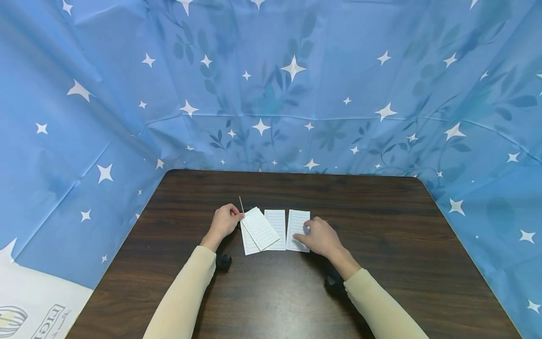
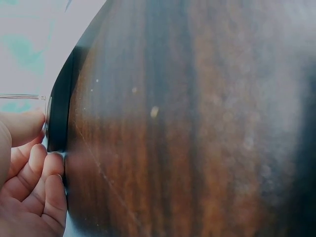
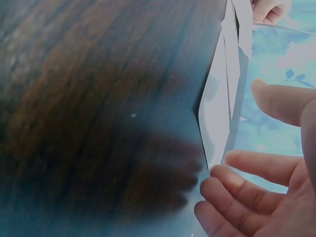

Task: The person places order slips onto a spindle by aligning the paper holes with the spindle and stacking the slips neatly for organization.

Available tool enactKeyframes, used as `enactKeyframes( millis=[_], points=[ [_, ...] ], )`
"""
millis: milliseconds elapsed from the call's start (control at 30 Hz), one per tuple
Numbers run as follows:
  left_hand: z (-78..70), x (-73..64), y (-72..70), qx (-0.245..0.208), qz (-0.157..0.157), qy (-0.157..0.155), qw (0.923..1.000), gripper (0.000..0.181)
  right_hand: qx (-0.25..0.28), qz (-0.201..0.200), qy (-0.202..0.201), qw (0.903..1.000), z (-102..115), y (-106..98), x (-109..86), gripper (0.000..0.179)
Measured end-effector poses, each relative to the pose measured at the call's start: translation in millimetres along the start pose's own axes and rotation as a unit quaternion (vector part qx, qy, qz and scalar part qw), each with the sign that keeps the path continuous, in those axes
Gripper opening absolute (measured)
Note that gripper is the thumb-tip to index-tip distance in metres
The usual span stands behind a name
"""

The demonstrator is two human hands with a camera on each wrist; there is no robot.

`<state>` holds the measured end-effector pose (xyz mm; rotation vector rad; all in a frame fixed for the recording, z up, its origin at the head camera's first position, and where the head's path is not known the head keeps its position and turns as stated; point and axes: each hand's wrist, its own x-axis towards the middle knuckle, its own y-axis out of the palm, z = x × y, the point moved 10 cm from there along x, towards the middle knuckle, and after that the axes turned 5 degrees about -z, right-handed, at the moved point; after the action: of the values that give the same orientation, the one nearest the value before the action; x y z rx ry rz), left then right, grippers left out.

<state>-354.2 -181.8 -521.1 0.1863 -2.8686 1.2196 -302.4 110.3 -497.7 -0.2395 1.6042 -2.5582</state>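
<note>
While the left hand [image 1: 224,222] pinches a thin stick [image 1: 242,205], the relaxed right hand [image 1: 322,238] should steady the card [image 1: 298,222] beneath its fingers.

Left hand [image 1: 224,221] in a pinch, right hand [image 1: 320,236] loose-fingered

Plain, pale-yellow cloth covers the person's forearms, the left sleeve [image 1: 181,296] and the right sleeve [image 1: 384,306] long and smooth, each ending near the wrist. From where I stand, a small, rounded black device [image 1: 223,262] shows beside the left cuff [image 1: 207,254], and another black device [image 1: 333,284], dim in shadow, by the right cuff [image 1: 354,278]; the left hand [image 1: 223,222] and right hand [image 1: 320,237] are bare.
</note>
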Motion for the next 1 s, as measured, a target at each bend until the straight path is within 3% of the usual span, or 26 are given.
enactKeyframes(
  millis=[233,567,767,1000],
  points=[
    [0.1,-1.1,1.1,-0.002,0.002,0.002,1.0,0.017,-0.05,-0.004,-0.01,0.9987,-1,2,-2.5,0.062],
    [-0.7,-0.7,0.3,-0.006,0.0,0.003,1.0,0.017,-0.106,0.02,-0.022,0.9939,-1,8,-3.1,0.064],
    [0.3,-0.4,0.5,-0.011,-0.002,0.002,0.9999,0.017,-0.1,0.024,-0.02,0.9945,-1,10,-2.2,0.067],
    [0.4,-0.5,0.7,-0.01,-0.002,0.0,0.9999,0.017,-0.063,0.012,-0.006,0.9979,-2,10,-0.3,0.057]
  ],
)
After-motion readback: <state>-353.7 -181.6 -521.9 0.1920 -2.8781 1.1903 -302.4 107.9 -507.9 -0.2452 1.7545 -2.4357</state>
